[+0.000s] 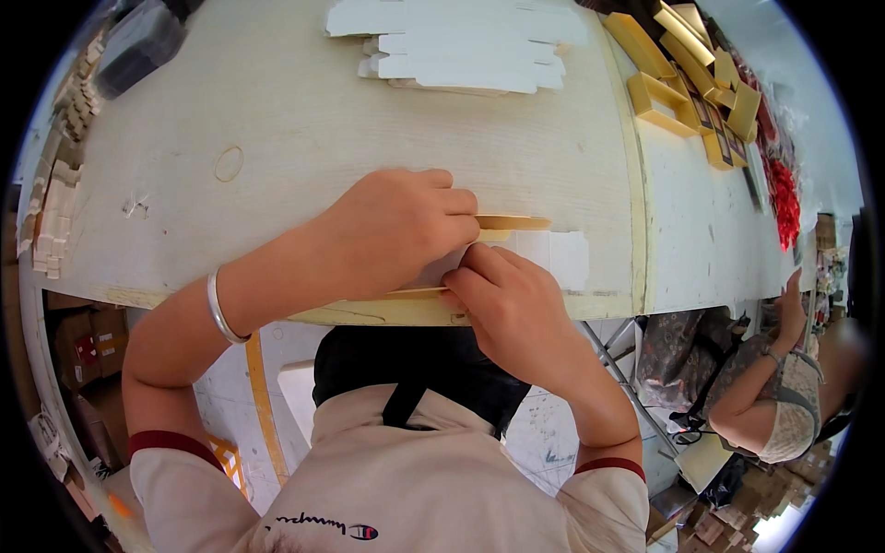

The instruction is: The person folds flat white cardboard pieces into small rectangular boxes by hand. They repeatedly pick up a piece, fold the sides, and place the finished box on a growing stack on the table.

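Observation:
At the table's near edge lies a partly folded cardboard box, white inside with gold-yellow sides, and its white flap sticks out to the right. Reaching over it from the left, my left hand has its fingers bent and closed on the far gold side. My right hand is just below and to the right, thumb and fingers pinched together on the box near its middle. The two hands almost touch, and they hide most of the box's centre and left part.
A stack of flat white box blanks lies at the far side of the table. A rubber band is on the left. Gold boxes pile up at the far right, near red material. Another person sits at right.

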Tool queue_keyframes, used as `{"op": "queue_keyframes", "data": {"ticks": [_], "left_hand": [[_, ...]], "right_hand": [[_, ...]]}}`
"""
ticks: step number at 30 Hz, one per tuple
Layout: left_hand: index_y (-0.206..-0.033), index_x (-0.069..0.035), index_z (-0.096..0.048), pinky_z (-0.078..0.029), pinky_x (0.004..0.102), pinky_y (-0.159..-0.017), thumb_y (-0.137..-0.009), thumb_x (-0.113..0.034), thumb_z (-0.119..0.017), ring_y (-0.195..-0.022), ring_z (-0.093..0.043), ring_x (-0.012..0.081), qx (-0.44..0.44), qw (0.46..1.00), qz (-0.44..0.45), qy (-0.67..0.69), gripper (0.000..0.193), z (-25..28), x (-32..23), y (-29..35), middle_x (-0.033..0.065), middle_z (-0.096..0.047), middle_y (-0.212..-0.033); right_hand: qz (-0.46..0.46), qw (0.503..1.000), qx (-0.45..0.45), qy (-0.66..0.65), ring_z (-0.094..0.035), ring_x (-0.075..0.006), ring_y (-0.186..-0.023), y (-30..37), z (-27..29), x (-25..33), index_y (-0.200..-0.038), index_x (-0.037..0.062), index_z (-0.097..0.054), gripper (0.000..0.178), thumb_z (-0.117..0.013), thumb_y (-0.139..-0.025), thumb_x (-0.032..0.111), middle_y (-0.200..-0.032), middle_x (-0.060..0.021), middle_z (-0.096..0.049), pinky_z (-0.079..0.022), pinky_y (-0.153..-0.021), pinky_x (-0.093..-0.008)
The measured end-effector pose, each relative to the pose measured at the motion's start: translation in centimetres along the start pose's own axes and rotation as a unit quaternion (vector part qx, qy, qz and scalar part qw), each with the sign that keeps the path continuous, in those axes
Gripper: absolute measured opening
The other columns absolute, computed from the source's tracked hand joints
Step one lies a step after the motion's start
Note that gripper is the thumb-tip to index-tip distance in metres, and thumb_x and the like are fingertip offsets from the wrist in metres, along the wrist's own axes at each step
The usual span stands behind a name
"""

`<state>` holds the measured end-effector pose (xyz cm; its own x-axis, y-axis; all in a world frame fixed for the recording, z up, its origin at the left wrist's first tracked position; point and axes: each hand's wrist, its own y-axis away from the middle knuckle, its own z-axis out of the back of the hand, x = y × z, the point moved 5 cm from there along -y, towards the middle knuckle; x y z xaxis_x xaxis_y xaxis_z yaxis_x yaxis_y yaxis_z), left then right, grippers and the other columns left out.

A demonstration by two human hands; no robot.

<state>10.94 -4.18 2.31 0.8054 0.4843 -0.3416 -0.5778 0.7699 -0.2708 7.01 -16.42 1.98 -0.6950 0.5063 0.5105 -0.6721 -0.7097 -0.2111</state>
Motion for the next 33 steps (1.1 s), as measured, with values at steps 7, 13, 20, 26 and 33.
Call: {"op": "queue_keyframes", "data": {"ticks": [7, 13, 20, 26, 33], "left_hand": [[-0.09, -0.005, -0.065, -0.049, 0.0335, -0.072, -0.072, -0.015, -0.073, -0.082, -0.056, 0.0245, 0.071, 0.989, 0.105, 0.078, 0.022, 2.7, -0.8, 1.5, 0.0051, -0.063, -0.106], [-0.092, -0.003, -0.064, -0.049, 0.0343, -0.071, -0.072, -0.017, -0.074, -0.081, -0.055, 0.0252, 0.005, 0.996, 0.092, -0.002, 0.027, 1.8, -2.2, 3.3, 0.0065, -0.062, -0.111], [-0.092, -0.002, -0.064, -0.05, 0.0327, -0.068, -0.073, -0.016, -0.074, -0.08, -0.055, 0.0245, -0.021, 0.991, 0.134, -0.015, 0.025, 1.1, -3.3, 3.4, 0.0074, -0.061, -0.113], [-0.101, 0.001, -0.062, -0.05, 0.0351, -0.072, -0.074, -0.015, -0.073, -0.083, -0.057, 0.028, -0.023, 0.96, 0.271, -0.068, 0.034, -0.2, -4.5, 3.9, 0.0142, -0.055, -0.125], [-0.117, 0.002, -0.058, -0.051, 0.0345, -0.079, -0.069, -0.008, -0.078, -0.091, -0.059, 0.0295, 0.068, 0.968, 0.144, 0.195, 0.053, 2.5, -4.0, 5.3, 0.0174, -0.035, -0.146]], "right_hand": [[-0.003, 1.0, -0.005, -0.019, -0.057, -0.0276, -0.073, -0.3, 0.4, -0.4, -0.079, 0.004, -0.053, 0.013, -0.066, -0.08, 0.007, -0.077, -0.0088, -0.051, -0.046, -0.059, -0.0387], [-0.022, 0.999, -0.004, 0.025, -0.054, -0.0292, -0.072, 0.6, 1.8, -0.9, -0.081, 0.0042, -0.057, 0.013, -0.069, -0.078, 0.006, -0.076, -0.0083, -0.053, -0.043, -0.062, -0.0385], [-0.017, 0.999, 0.021, 0.031, -0.056, -0.0246, -0.088, 0.9, 2.5, -3.3, -0.09, 0.0064, -0.063, 0.014, -0.068, -0.078, 0.009, -0.086, -0.0058, -0.059, -0.041, -0.077, -0.0353], [0.142, 0.983, -0.062, 0.093, -0.054, -0.0277, -0.108, 0.9, 0.6, 1.4, -0.106, 0.0057, -0.062, 0.034, -0.067, -0.073, 0.008, -0.108, -0.0091, -0.058, -0.043, -0.089, -0.0375], [0.117, 0.985, -0.003, -0.125, -0.052, -0.0333, -0.108, 1.8, 1.6, -1.7, -0.096, 0.0048, -0.06, 0.03, -0.075, -0.07, 0.008, -0.104, -0.0096, -0.054, -0.046, -0.086, -0.0433]]}}
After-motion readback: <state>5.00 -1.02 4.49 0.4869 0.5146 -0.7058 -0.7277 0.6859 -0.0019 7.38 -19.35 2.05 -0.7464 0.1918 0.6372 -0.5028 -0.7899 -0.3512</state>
